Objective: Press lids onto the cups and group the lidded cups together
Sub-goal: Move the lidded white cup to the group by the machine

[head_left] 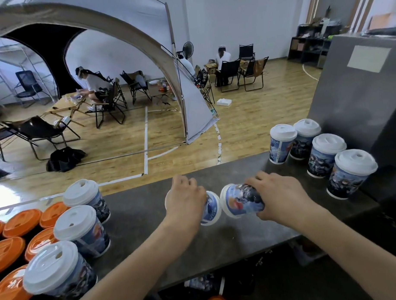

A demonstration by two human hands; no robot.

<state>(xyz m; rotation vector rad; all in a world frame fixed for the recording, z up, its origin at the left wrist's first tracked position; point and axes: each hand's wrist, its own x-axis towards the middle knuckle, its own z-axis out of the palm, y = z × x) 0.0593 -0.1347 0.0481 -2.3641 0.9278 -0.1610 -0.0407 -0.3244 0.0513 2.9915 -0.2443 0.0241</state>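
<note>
My left hand [185, 200] grips a printed paper cup [211, 209] lying tilted over the dark counter [145, 221]; the hand hides most of it. My right hand [281, 197] grips a second printed cup [240, 202], also tipped on its side. The white-rimmed ends of the two cups face each other, almost touching. Three cups with white lids stand at the left: far [86, 199], middle [79, 230], near [56, 270]. Several white-lidded cups [325, 154] stand grouped at the right.
Several orange lids [20, 223] lie at the counter's left edge beside the left cups. A tall grey box [359, 94] stands behind the right group. Beyond the counter are a wooden floor, a tent, folding chairs and seated people.
</note>
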